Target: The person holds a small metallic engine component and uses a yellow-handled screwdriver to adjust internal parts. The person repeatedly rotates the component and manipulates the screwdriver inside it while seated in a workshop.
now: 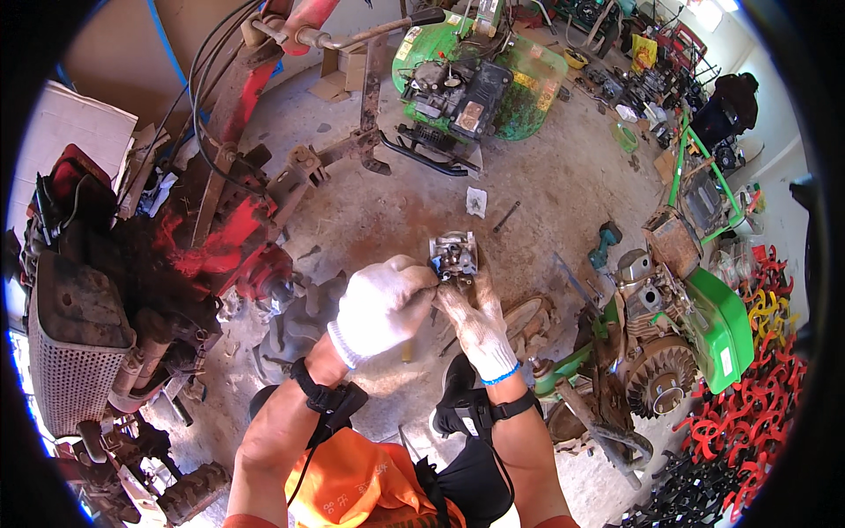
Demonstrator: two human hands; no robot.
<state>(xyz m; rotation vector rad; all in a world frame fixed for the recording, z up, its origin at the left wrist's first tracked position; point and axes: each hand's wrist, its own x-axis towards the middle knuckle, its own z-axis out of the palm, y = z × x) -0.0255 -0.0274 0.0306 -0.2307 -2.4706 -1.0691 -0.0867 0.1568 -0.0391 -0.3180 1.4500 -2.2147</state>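
Note:
A small silvery metal engine part, which looks like a carburetor [458, 253], is held up in front of me over the concrete floor. My right hand [476, 324], in a whitish work glove with a blue-edged cuff, is closed around its near side. Beside it on the left, my left hand [385, 302] in a white glove has its fingers pinched together at the part's near edge. Whatever those fingertips grip is too small or hidden to make out. A bit of blue shows on the left side of the metal part.
A green machine with an exposed engine [462, 92] stands ahead. Red, rusty machinery [216, 238] crowds the left. On the right are an engine with a finned flywheel [656, 374], a green cover [717, 330], and piled red blades [731, 422]. A teal power tool [603, 246] lies on the floor.

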